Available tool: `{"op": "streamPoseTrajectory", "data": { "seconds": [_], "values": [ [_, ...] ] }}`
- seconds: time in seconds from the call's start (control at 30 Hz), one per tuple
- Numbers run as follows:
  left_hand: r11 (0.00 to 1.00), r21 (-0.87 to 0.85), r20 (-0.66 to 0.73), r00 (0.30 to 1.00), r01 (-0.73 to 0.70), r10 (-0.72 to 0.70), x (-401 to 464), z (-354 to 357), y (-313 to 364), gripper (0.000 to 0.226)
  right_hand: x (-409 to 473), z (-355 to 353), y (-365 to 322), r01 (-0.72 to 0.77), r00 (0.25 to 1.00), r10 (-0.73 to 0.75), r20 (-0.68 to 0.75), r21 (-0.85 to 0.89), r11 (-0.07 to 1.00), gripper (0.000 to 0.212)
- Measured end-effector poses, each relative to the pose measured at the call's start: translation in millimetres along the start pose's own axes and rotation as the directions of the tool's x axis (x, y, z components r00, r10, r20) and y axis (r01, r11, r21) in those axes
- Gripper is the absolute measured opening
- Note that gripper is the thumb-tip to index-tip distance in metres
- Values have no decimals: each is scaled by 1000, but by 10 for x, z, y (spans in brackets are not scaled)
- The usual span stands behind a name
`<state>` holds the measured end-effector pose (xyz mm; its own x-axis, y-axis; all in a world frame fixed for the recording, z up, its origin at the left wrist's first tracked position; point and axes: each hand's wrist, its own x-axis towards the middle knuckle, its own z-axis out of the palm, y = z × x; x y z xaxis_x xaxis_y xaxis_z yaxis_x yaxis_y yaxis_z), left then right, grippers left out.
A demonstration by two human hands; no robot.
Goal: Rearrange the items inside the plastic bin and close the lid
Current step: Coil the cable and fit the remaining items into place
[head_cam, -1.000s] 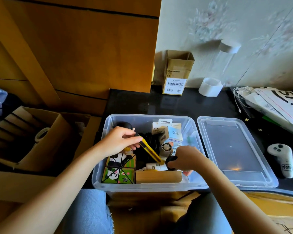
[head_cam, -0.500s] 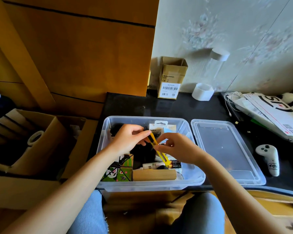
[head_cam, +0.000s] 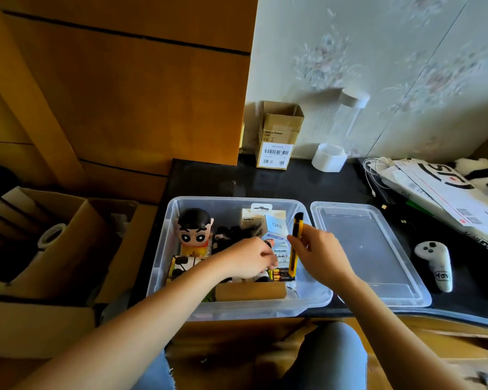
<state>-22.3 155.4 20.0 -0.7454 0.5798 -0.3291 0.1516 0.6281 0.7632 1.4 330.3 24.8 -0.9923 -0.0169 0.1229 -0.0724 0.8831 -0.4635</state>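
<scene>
1. Brown cardboard boxes (head_cam: 54, 249) sit at the far left on the floor side, one holding a roll of tape (head_cam: 51, 235).
2. Clear plastic bin (head_cam: 164, 249) rests on the near edge of the black table (head_cam: 265, 181), lid off.
3. At the bin's far left corner stands a cartoon figure (head_cam: 195, 232) with black hair; near to it lies a panda-print cube (head_cam: 181, 266), partly hidden by the left forearm.
4. The left hand (head_cam: 248, 257) reaches into the middle of the bin, fingers curled down among the items; whether it grips anything I cannot tell.
5. Just right of those fingers lies a pack of batteries (head_cam: 282, 274), and a brown cardboard piece (head_cam: 251, 291) lies along the bin's near wall.
6. White and blue product boxes (head_cam: 265, 223) stand against the far wall of the bin.
7. The right hand (head_cam: 321, 254) pinches a yellow utility knife (head_cam: 296, 243), held almost upright over the bin's right side, its lower end down by the batteries.
8. The clear lid (head_cam: 372, 254) lies flat on the table just beside the bin's right wall.
9. Further right lie a white controller (head_cam: 434, 263) and a stack of papers (head_cam: 448, 192); a small cardboard box (head_cam: 279, 136) and a white cylinder (head_cam: 328, 157) stand by the far wall.
</scene>
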Motion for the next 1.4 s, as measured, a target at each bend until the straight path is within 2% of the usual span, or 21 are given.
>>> {"op": "streamPoseTrajectory", "data": {
  "seconds": [0.1,0.23,0.37,0.43,0.63,0.73,0.97,1.23,1.4],
  "values": [
    [962,274,160,986,0,-46,171,106,78,33,-7,38,41,64,998,-64,-4,-24,998,29],
    [925,379,344,927,8,-148,373,249,187,32,6,77,45,62,994,-63,-90,-22,998,24],
    [889,457,393,893,16,-218,551,328,267,37,14,123,69,44,992,-46,-117,-19,999,26],
    [875,484,421,883,-25,-207,601,348,303,38,24,136,90,41,993,-45,-110,-30,999,25],
    [849,523,365,919,-70,-149,687,466,302,34,36,163,131,11,990,-8,-144,17,1000,24],
    [888,455,312,946,-67,-88,703,518,236,26,38,177,144,7,986,-7,-164,2,1000,24],
    [894,444,302,949,-56,-91,698,534,208,23,54,207,160,2,990,-5,-144,-24,1000,22],
    [879,461,232,973,-126,17,683,539,191,12,62,198,150,-23,989,12,-145,-68,997,28],
    [873,461,299,954,-158,15,671,505,198,19,51,184,110,-29,988,8,-156,-134,990,30]
  ]
}}
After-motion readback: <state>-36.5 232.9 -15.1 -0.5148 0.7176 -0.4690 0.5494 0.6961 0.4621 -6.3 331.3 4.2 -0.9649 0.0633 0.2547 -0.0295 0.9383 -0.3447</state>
